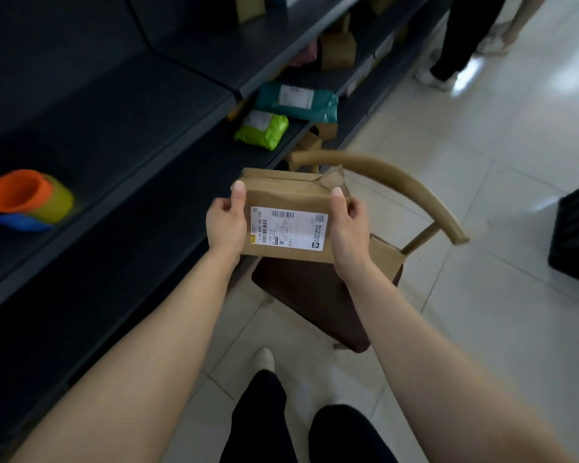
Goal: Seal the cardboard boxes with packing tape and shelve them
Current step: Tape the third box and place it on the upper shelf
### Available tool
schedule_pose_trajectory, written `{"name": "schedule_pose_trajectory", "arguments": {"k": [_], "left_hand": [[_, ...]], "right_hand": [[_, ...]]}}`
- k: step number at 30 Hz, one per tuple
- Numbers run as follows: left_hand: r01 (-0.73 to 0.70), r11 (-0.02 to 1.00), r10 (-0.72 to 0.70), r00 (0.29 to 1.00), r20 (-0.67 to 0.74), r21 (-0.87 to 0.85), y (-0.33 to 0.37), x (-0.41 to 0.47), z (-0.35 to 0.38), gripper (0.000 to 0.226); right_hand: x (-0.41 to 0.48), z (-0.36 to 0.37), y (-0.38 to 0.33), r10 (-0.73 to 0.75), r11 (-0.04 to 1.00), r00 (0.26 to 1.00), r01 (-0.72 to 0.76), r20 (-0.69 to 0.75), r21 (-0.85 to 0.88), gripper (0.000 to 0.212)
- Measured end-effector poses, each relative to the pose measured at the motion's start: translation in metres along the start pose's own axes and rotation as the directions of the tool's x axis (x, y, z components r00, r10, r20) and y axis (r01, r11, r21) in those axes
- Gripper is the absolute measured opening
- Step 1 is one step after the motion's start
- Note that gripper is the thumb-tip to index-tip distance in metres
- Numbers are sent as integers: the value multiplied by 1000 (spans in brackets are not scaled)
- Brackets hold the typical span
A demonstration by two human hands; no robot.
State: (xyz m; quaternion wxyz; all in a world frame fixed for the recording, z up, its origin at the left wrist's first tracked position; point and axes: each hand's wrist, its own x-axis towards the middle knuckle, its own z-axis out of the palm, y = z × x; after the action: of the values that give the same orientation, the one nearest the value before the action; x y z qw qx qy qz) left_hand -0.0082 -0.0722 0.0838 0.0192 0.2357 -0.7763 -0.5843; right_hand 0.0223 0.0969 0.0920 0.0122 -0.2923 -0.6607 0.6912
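2 bare hands held 1 cardboard box above a chair, just beside dark shelving. The left hand and right hand each clasped an end, thumbs on top. Its crumpled far corner might have let the box slip or a flap open.

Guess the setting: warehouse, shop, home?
Probably a parcel depot or storeroom: dark metal shelving holds bagged parcels like the green mailer, and the left hand and right hand grip a cardboard box bearing a shipping label.
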Motion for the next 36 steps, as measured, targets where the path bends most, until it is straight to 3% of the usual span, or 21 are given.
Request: {"name": "schedule_pose_trajectory", "arguments": {"k": [4, 9, 16, 24, 27, 31, 36], "left_hand": [[-87, 990, 61, 973, -224, -108, 51, -25, -50, 44], [-168, 976, 88, 889, -449, -141, 75, -49, -131, 41], [-173, 949, -52, 737, -674, -263, 57, -72, -244, 42], [-110, 940, -195, 603, -774, -323, 1, -78, -363, 36], [-76, 945, -214, 592, -777, -318, -20, -70, -398, 36], [-17, 946, -251, 599, -761, -325, -44, -53, -433, 27], [35, 954, -264, 571, -777, -298, -61, -35, -454, 20]], "right_hand": [[-36, 21, -52, -125, 991, 988, 120, 85, 63, 58], [-84, 65, -88, -223, 973, 938, 197, 265, 123, 43], [-155, 152, -93, -236, 971, 828, 215, 508, 100, 33], [-220, 258, -64, -114, 984, 687, 177, 718, -14, 20], [-235, 293, -49, -74, 987, 662, 154, 746, -38, 22], [-248, 335, -32, -43, 989, 636, 137, 770, -58, 7], [-253, 368, -19, -37, 983, 646, 162, 762, -89, 8]]}}
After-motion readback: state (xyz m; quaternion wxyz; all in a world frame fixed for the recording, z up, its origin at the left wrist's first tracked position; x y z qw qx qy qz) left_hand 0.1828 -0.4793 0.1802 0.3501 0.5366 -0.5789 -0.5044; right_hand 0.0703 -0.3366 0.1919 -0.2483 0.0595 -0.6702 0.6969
